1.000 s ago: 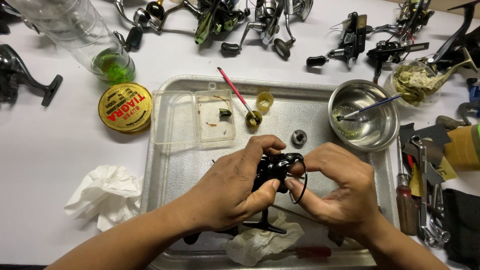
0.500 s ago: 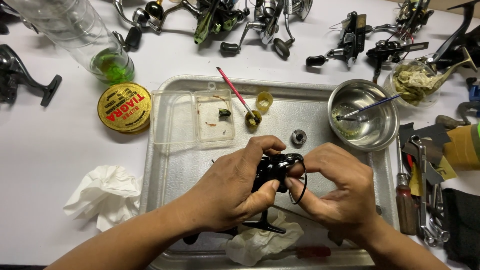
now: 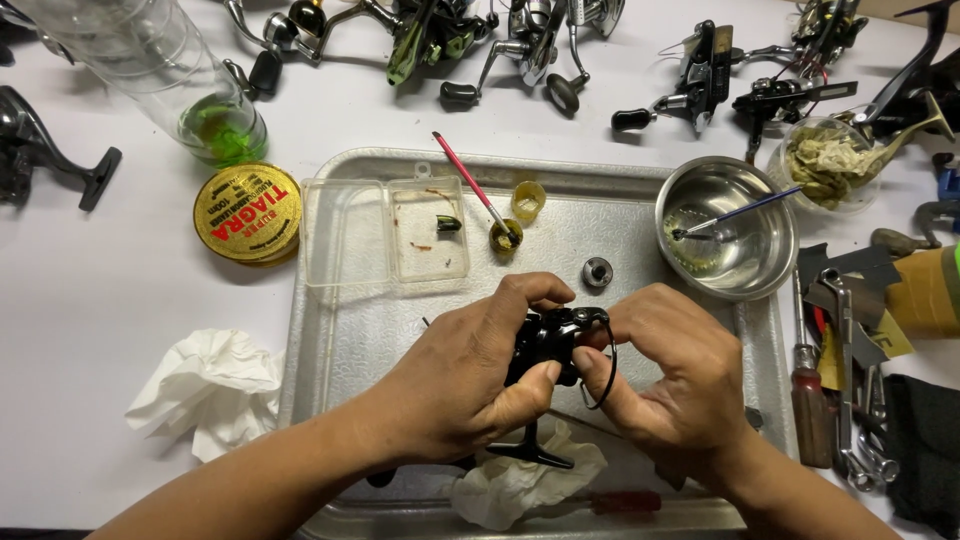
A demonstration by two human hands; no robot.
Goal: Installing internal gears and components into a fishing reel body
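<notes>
Over the middle of a dull, pebbled metal tray (image 3: 340, 330), the left hand (image 3: 455, 385) and the right hand (image 3: 665, 385) meet around a small black fishing reel (image 3: 548, 345). Left fingers are clenched round the glossy reel body, thumb pressed on its near side. Right fingers pinch the reel's top end, where a thin black wire loop (image 3: 605, 375) curves down beside the thumb. The reel's flat black foot (image 3: 530, 452) sticks out below the hands, just above a crumpled white rag (image 3: 510, 485) lying on the tray's near edge, with a red-handled screwdriver (image 3: 620, 500) beside it.

Behind the hands on the tray lie a clear plastic box (image 3: 385, 235) with its lid open, a red-stemmed brush (image 3: 470, 190) resting in a small yellowish cap (image 3: 505, 238), a second yellow cap (image 3: 528, 198) and a small round metal part (image 3: 597, 271). A shiny steel bowl (image 3: 765, 260) at the tray's far right corner holds a blue-handled brush (image 3: 740, 212).

Off the tray, on the white surface (image 3: 100, 260), sit a round gold tin (image 3: 247, 212), a clear tube (image 3: 150, 70) with green at its base, a crumpled white tissue (image 3: 205, 390), a row of other reels (image 3: 520, 40) along the far edge, and a wooden-handled screwdriver (image 3: 808, 415) among tools at the right. The hands hide most of the held reel
</notes>
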